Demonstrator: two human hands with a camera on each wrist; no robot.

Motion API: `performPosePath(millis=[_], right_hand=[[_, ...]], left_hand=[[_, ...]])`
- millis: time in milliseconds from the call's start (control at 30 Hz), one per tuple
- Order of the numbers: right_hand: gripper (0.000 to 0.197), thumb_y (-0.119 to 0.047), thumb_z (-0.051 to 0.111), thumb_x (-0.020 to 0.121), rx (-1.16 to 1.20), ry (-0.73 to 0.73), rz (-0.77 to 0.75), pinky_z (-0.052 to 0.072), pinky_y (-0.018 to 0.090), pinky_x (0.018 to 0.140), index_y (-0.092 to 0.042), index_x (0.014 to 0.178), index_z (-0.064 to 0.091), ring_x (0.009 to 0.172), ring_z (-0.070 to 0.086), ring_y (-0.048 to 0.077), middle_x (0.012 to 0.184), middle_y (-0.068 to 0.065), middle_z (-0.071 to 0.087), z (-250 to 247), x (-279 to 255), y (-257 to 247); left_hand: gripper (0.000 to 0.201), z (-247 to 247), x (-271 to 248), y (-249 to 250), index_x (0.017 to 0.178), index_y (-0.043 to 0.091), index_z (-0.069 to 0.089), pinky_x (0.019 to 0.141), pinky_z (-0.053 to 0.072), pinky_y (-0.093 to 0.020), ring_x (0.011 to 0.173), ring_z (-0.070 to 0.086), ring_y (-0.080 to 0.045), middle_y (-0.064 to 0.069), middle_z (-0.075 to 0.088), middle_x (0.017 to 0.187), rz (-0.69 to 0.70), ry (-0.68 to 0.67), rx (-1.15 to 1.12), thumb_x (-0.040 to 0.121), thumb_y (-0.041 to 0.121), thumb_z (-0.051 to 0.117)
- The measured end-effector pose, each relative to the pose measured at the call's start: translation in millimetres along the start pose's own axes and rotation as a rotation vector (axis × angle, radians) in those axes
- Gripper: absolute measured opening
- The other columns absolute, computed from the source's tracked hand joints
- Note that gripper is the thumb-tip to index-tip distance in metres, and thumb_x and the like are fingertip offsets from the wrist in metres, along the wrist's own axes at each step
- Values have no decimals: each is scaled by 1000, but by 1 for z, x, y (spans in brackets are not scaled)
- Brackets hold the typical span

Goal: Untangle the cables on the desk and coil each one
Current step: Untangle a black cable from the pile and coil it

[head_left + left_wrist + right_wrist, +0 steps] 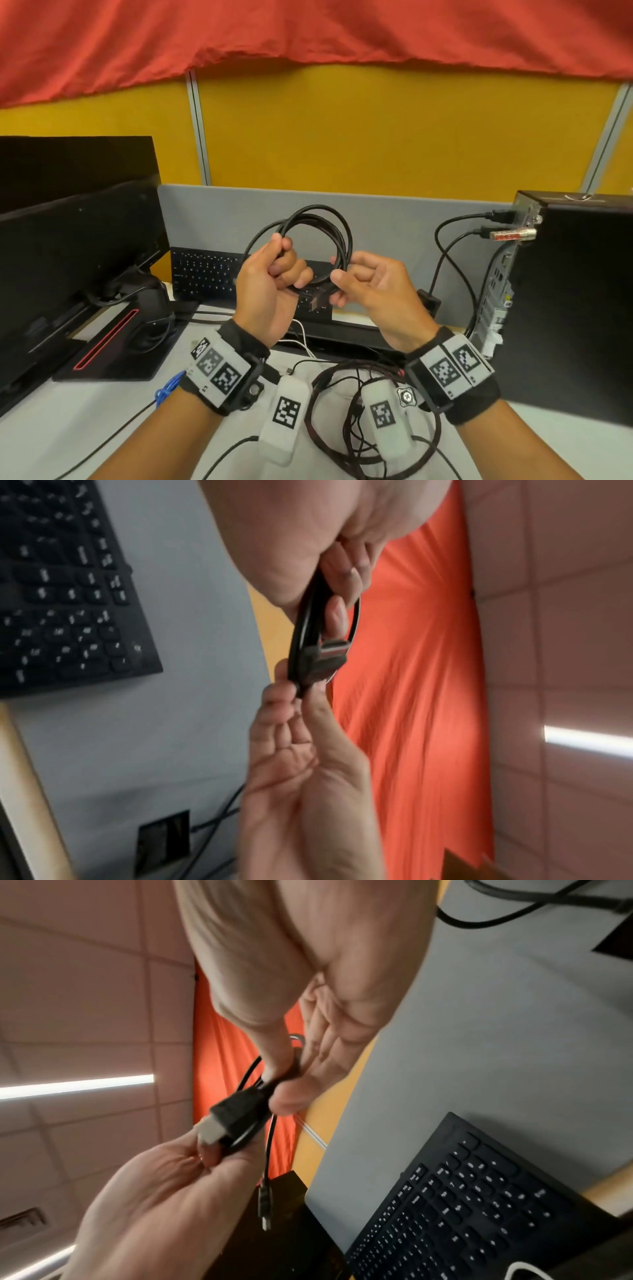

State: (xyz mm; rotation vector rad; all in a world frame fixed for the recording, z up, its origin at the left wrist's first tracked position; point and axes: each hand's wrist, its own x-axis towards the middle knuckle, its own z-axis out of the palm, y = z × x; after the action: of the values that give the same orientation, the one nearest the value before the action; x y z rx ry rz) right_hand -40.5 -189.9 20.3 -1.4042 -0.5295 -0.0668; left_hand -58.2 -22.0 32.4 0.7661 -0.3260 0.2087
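The left hand's fingers [284,260] curl tight round the black cable [337,233], coiled in the air above the worktop [102,411], while the right hand [370,291] pinches its loops beside the plug [317,299]. If that pinch eases, the springy loops could fan open. The free plug could also drop into the tangled cables [342,428] below.

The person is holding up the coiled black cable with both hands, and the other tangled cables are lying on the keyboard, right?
Nearly. Both the left hand and right hand do hold up the coiled black cable, but the head view shows the tangled cables lying on the white desk, nearer than the keyboard.
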Motion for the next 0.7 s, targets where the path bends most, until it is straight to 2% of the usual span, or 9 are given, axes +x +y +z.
performPosePath(millis=[100,167,300,367,400,467,533,600,700], right_hand=[[27,-11,69,87,119,-28,-40,53,28,75,-6,113,68,79,65,21,94,20,72,-1,2,8],[31,-15,68,84,196,-75,-41,53,26,78,-6,113,68,87,66,19,97,12,75,-4,4,16],[33,-14,67,86,183,-127,-31,54,26,80,-6,118,66,87,67,18,97,9,75,-7,10,20],[45,-14,78,81,23,-20,-69,56,28,78,-11,124,64,79,68,18,94,9,75,-4,13,20],[54,-16,84,77,-112,78,-147,57,28,76,-16,125,61,77,68,17,93,6,73,-4,13,21],[56,-21,90,73,-443,208,-439,54,23,71,-21,121,60,77,64,15,95,1,64,-6,10,25],[45,-23,86,78,-750,110,-706,48,18,73,-18,117,66,85,56,11,101,-1,55,-9,6,29],[40,-19,85,79,-896,-38,-759,46,19,79,-16,116,72,93,55,16,106,2,53,-8,3,32],[30,-3,82,80,-836,-10,-778,49,23,74,-12,108,78,85,58,18,99,5,58,-5,3,34]], left_hand=[[28,3,3,4,81,12,52,45,34,-20,41,22,-6,10,25,52,-75,9,-157,104,24,41],[28,4,4,5,81,12,52,44,35,-20,40,23,-6,10,27,51,-87,-4,-162,104,24,41],[29,0,9,7,82,12,52,46,34,-21,41,24,-6,10,28,51,-102,12,-140,106,24,40],[30,-6,12,6,82,12,52,47,34,-20,41,24,-7,9,28,51,-92,46,-141,107,24,39],[30,-10,13,5,82,13,51,47,33,-20,41,24,-6,10,28,51,-84,62,-141,107,23,38],[30,-15,13,3,82,13,51,47,34,-20,42,25,-6,9,28,52,-75,86,-153,107,23,38],[31,-19,15,0,82,13,51,49,35,-21,43,25,-7,9,28,53,-70,94,-184,108,23,37],[31,-20,16,-3,83,13,51,51,37,-21,45,25,-7,9,29,53,-67,82,-182,108,23,36],[30,-18,16,-8,84,12,51,53,40,-22,46,27,-8,8,29,55,-82,43,-140,108,23,36]])
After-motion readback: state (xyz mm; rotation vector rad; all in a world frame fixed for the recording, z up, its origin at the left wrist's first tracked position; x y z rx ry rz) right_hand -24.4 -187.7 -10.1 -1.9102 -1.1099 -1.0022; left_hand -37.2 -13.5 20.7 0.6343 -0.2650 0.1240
